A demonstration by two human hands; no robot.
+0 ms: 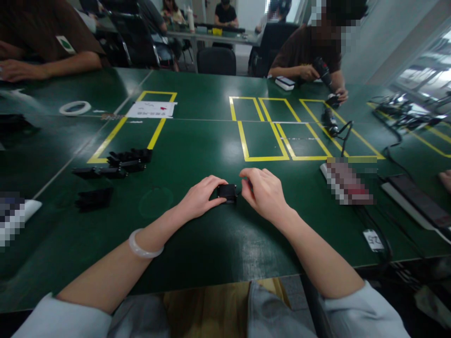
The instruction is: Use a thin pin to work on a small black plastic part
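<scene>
A small black rectangular block (227, 192) lies on the green table in front of me. My left hand (203, 196) pinches its left end between thumb and fingers. Close to the block's right end is my right hand (263, 191), its thumb and fingers curled together. Something thin and dark shows between that hand and the block, too small to name. To the left lie several similar black parts: a cluster in rows (120, 164) and a separate dark piece (93, 199).
Yellow tape rectangles (266, 160) mark the table (197, 141). A tape roll (75, 108) and a paper sheet (152, 109) lie left. Cabled devices, one a phone-like slab (348, 180), lie right. Across the table a person holds a power drill (322, 70); another sits far left.
</scene>
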